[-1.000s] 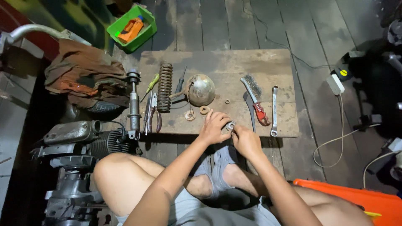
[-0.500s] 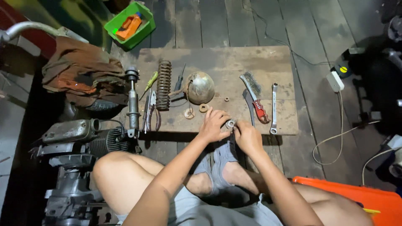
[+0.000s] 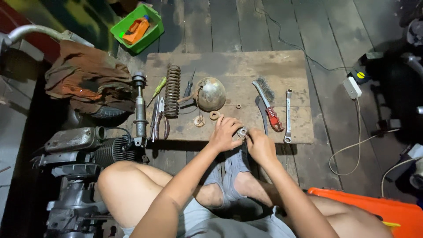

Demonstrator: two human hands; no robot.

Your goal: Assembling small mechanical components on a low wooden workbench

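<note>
Both hands meet at the near edge of a low wooden board. My left hand and my right hand pinch a small round metal part between their fingertips. On the board lie a rusty coil spring, a domed metal cap, small rings, a wire brush with a red handle and a spanner.
A shock absorber rod, pliers and screwdrivers lie at the board's left. An engine stands at left, a green bin at the back, a brown cloth, a power strip with cables, and an orange object at bottom right.
The hands stay on the small metal part at the board's edge, with only slight finger movement. Nothing else has moved.
</note>
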